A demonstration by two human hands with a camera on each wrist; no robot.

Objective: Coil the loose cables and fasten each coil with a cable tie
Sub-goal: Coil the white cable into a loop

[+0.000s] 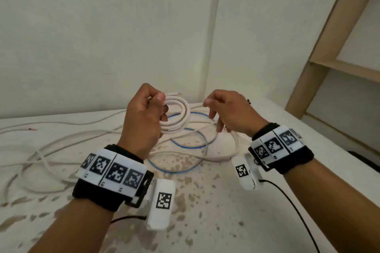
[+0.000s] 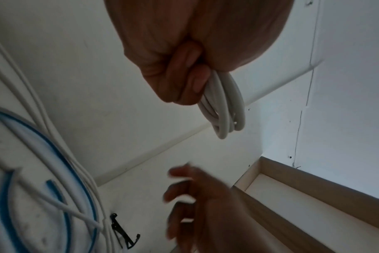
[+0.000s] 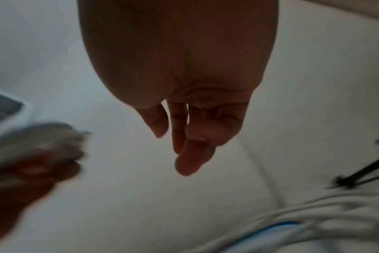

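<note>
My left hand holds a small coil of thick white cable up above the table, fingers and thumb curled round one side of the loops. In the left wrist view the same coil hangs out of the fist. My right hand hovers just right of the coil, fingers loosely bent and holding nothing; the right wrist view shows its fingers relaxed and empty. Black cable ties lie on the table.
Loose white cables sprawl over the left of the speckled white table. A blue-and-white cable lies in loops under my hands. Walls stand close behind. A wooden shelf frame rises at the right.
</note>
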